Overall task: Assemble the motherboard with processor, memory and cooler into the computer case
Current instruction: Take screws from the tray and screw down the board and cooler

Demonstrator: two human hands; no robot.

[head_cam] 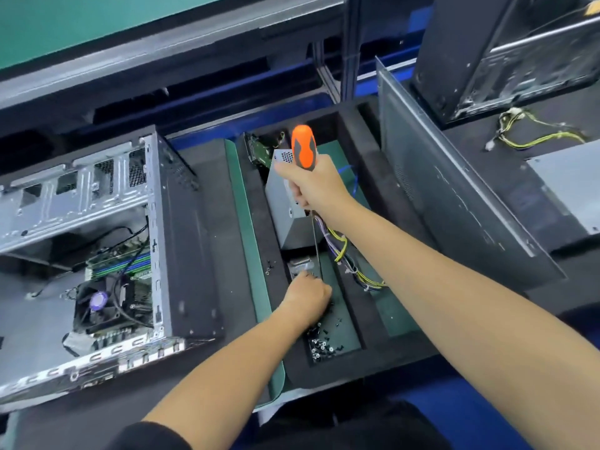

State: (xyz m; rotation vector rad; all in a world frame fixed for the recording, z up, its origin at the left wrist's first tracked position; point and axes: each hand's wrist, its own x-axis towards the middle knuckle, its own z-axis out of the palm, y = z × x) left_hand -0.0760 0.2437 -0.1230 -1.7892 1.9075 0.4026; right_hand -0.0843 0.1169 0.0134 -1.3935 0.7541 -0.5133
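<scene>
The computer case (97,241) lies on its side at the left of the worktop, open face up, its silver drive bays at the far end. Inside sits the motherboard (130,284), with blue and green memory sticks (125,266) and a black fan cooler (100,303) just nearer.

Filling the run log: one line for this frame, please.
right hand: grips screwdriver upright | left hand: fingers curled at screws in tray | motherboard: in case | phase: fetching screws

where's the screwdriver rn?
Head view, centre: the right hand grips the orange screwdriver upright over the foam tray, in front of the power supply.
</scene>
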